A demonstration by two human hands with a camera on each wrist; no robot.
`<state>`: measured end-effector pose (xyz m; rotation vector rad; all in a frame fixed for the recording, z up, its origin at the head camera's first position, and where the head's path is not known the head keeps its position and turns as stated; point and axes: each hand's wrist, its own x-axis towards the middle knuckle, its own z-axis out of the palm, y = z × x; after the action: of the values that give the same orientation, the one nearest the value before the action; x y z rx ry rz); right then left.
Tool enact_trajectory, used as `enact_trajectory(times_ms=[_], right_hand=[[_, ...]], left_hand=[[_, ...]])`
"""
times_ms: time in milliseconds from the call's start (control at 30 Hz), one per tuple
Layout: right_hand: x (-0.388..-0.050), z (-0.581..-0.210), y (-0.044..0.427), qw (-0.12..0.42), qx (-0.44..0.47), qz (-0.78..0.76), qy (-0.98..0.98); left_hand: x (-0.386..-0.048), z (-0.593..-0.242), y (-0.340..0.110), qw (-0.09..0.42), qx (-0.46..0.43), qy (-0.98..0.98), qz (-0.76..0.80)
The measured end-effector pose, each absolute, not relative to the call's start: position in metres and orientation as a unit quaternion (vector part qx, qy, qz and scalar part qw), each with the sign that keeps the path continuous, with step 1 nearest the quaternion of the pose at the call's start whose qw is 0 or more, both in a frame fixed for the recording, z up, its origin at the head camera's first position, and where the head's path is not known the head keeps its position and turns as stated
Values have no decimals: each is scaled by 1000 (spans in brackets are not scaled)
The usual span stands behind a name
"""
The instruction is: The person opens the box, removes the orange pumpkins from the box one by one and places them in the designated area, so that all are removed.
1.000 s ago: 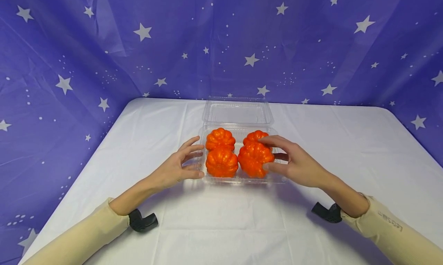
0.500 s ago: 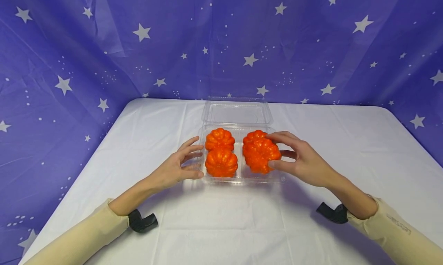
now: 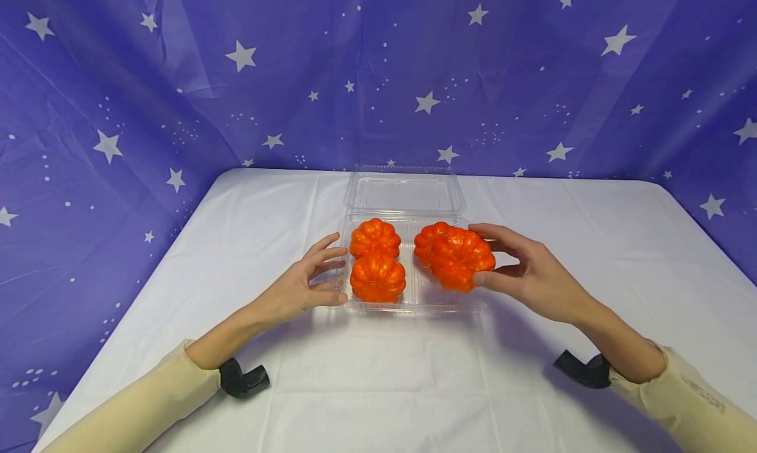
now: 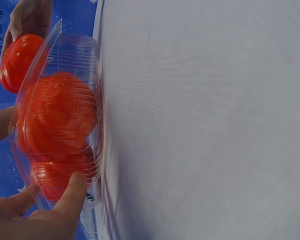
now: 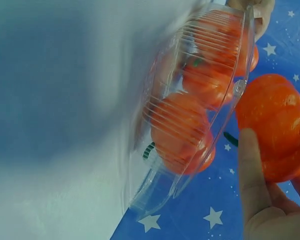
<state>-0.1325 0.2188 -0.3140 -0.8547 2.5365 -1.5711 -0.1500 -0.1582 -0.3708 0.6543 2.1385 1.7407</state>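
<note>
My right hand [image 3: 529, 269] pinches an orange toy pumpkin [image 3: 464, 254] between thumb and fingers. In the right wrist view that pumpkin [image 5: 272, 125] is raised above the container's rim, its green stem [image 5: 231, 139] pointing down. Below stands a clear plastic clamshell container [image 3: 408, 307]. Inside it sit a front left pumpkin [image 3: 378, 279], a back left pumpkin [image 3: 375, 237] and a back right pumpkin [image 3: 424, 241], the last partly hidden by the held one. My left hand [image 3: 296, 285] is at the container's left side, fingers and thumb spread; one finger [image 4: 75, 192] lies against its wall.
The container's clear lid [image 3: 405, 193] lies folded back toward the far edge. A white cloth covers the table [image 3: 378, 381]. Behind it hangs a purple star-patterned curtain [image 3: 331, 58]. A black wrist mount [image 3: 242, 379] sits under each sleeve.
My right hand has moved the held pumpkin up and right, away from the container's front right section toward its right edge. The left hand has stayed still.
</note>
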Motion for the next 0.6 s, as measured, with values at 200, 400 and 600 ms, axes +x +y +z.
enact_trajectory(times_ms=[200, 400, 600], right_hand=[[-129, -312, 224, 6, -271, -511, 816], [-128, -310, 228, -2, -279, -509, 814], [-128, -311, 233, -1, -286, -518, 807]], left_hand=[[-149, -370, -158, 155, 228, 741, 612], [-150, -371, -158, 154, 229, 738, 616], [-150, -370, -158, 154, 227, 740, 614]])
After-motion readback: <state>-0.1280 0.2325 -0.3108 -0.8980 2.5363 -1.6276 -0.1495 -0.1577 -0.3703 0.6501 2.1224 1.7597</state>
